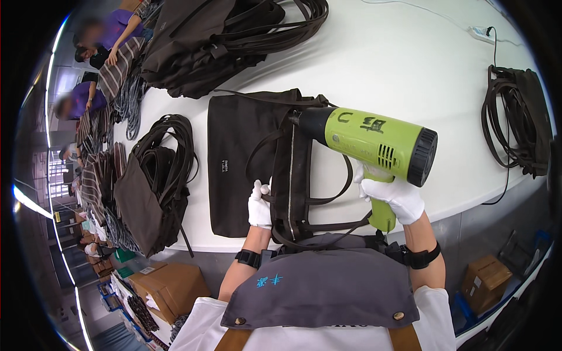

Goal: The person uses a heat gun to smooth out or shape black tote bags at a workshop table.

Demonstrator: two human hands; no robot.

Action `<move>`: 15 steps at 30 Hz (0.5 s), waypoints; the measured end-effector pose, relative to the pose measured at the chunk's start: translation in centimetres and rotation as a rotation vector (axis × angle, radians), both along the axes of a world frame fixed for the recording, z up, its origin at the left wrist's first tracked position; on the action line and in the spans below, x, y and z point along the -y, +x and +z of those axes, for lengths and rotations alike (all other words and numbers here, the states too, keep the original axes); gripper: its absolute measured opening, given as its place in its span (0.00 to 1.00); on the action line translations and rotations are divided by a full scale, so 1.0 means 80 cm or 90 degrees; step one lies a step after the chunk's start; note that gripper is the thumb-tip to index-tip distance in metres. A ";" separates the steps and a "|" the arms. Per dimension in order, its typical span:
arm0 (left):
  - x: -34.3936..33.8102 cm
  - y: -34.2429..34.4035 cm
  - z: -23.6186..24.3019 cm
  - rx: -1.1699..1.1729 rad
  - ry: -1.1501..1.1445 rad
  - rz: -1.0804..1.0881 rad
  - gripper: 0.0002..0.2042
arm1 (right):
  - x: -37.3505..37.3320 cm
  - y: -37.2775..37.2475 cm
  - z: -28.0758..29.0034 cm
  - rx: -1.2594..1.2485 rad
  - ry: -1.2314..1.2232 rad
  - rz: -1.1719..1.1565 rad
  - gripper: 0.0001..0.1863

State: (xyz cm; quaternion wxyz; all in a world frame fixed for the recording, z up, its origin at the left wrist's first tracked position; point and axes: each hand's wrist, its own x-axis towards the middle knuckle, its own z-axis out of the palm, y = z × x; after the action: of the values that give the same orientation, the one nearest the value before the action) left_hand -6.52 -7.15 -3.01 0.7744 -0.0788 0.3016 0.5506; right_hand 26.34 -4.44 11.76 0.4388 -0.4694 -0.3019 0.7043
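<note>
Grey apron cloth spans the bottom centre of the frame. Above it, right of centre, the white-gloved right hand is wrapped around the handle of a green heat gun, its black nozzle pointing left. Below that nozzle, mid-frame, a dark brown bag lies on the white table. The gloved left hand curls against the bag; whether it grips, I cannot tell. Farther off, more dark bags heap at upper left.
</note>
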 end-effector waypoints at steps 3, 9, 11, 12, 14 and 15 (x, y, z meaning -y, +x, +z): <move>0.000 0.001 0.000 0.012 0.001 -0.001 0.20 | -0.003 0.000 -0.005 -0.015 -0.003 0.007 0.19; 0.000 0.004 0.007 -0.021 -0.005 0.008 0.20 | 0.009 0.005 -0.003 -0.027 -0.012 0.032 0.19; 0.000 0.004 0.006 -0.037 -0.011 0.008 0.20 | 0.010 0.003 0.001 -0.012 -0.026 0.022 0.20; 0.000 0.002 0.003 -0.014 0.006 -0.002 0.20 | 0.009 0.002 -0.002 -0.012 -0.026 0.023 0.20; 0.000 0.001 0.001 0.011 0.023 -0.014 0.20 | 0.002 0.000 -0.011 -0.029 -0.010 0.012 0.17; 0.000 0.003 0.001 0.006 0.009 -0.006 0.20 | 0.000 0.000 -0.009 -0.029 -0.009 -0.001 0.14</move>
State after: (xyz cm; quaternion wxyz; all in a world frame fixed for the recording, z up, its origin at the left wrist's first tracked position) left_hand -6.31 -7.14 -2.94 0.7789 -0.0742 0.2943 0.5488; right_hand 26.31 -4.46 11.02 0.4428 -0.4569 -0.2864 0.7164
